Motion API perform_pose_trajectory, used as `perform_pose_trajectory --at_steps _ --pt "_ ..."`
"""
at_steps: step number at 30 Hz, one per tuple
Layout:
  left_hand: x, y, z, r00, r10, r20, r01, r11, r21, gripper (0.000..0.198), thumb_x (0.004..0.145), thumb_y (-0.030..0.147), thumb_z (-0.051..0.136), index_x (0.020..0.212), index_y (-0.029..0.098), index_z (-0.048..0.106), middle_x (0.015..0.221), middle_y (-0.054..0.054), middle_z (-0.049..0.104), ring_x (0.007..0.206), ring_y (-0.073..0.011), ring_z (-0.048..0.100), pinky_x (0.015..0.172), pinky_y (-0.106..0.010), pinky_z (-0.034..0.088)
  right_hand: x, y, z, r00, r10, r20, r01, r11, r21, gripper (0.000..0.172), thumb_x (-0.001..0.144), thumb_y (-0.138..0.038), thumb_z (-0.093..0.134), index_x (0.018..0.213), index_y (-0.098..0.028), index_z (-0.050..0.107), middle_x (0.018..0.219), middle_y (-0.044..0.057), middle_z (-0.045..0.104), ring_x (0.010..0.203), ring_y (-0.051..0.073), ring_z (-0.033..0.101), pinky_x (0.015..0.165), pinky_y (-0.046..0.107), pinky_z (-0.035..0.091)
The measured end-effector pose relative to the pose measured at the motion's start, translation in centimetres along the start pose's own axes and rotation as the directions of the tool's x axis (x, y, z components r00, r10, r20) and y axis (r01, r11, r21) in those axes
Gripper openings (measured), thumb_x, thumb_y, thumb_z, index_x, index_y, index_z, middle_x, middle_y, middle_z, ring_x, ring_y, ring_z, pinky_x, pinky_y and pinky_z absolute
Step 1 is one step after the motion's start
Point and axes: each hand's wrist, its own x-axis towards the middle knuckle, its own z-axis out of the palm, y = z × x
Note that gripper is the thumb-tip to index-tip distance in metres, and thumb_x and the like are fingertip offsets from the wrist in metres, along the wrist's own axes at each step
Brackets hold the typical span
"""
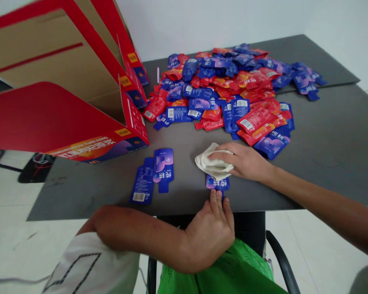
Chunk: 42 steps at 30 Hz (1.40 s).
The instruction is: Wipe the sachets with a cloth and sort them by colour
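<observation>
- Right hand (243,161) grasps a bunched white cloth (213,161) over a blue sachet (217,183) near the bench's (334,151) front edge
- Left hand (210,232) rests its fingers on that sachet; grip unclear
- Two more blue sachets (142,181) lie apart, to its left
- Most remain in a heap of sachets (227,85) toward the back edge

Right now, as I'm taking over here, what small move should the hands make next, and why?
Probably slide the cream cloth along the blue sachet: the right hand presses the cloth over its upper part, while the left hand rests its fingertips on the lower end, which should keep it from shifting.

two hands (209,234) (243,161), one white cloth (214,162), three loose blue sachets (142,181) (163,169) (217,183)
</observation>
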Motion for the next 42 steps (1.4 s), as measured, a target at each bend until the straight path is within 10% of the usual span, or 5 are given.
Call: perform_pose_trajectory --at_steps 11,15,28,36,42 --pt "1.2 -3.6 -1.2 0.999 0.042 0.026 -0.038 0.989 -0.142 0.025 0.099 0.016 0.06 0.119 0.004 0.068 0.102 -0.02 0.079 0.093 -0.0258 0.078 0.072 -0.032 0.062 2.4 3.7 -4.6 0.87 0.24 -0.431 -0.313 0.944 -0.107 0.044 0.099 -0.036 0.064 0.141 -0.025 0.061 0.132 0.014 0.066 0.12 0.031 0.065 0.102 0.047 0.055" --pt "2.8 -5.7 -0.9 0.991 -0.13 -0.043 0.126 0.988 -0.09 0.037 0.108 0.026 0.05 0.137 0.007 0.06 0.141 -0.022 0.065 0.125 -0.028 0.066 0.095 -0.037 0.058 1.5 3.9 -5.0 0.82 0.235 -0.521 -0.314 0.947 -0.068 0.042 0.097 -0.036 0.068 0.137 -0.024 0.064 0.126 0.014 0.068 0.114 0.031 0.067 0.099 0.047 0.056" --pt "1.8 -8.4 1.8 0.989 -0.147 0.027 0.149 0.982 -0.119 0.035 0.107 0.037 0.053 0.136 0.019 0.06 0.152 -0.013 0.056 0.144 -0.0261 0.05 0.115 -0.039 0.044 0.7 4.9 -4.9 0.837 0.245 -0.489 -0.276 0.961 0.01 0.039 0.098 -0.034 0.067 0.136 -0.027 0.063 0.123 0.014 0.07 0.111 0.031 0.068 0.097 0.045 0.057" --pt "-3.4 -11.7 -1.5 0.845 -0.404 0.351 0.414 0.909 0.051 0.026 0.099 0.003 0.052 0.121 0.008 0.066 0.139 -0.022 0.065 0.136 -0.0329 0.06 0.109 -0.048 0.051 0.7 4.8 -5.5 0.828 0.244 -0.504 -0.26 0.965 0.039 0.04 0.097 -0.036 0.068 0.135 -0.026 0.063 0.122 0.012 0.069 0.11 0.03 0.068 0.096 0.047 0.057" --pt "-1.5 -13.4 -2.7 0.939 -0.279 0.2 0.289 0.957 -0.023 0.033 0.101 0.002 0.043 0.126 0.009 0.063 0.139 -0.018 0.064 0.143 -0.0272 0.053 0.117 -0.043 0.044 0.2 4.9 -6.4 0.799 0.305 -0.518 -0.323 0.945 0.058 0.037 0.097 -0.033 0.066 0.134 -0.031 0.063 0.123 0.012 0.07 0.113 0.035 0.066 0.099 0.053 0.055"
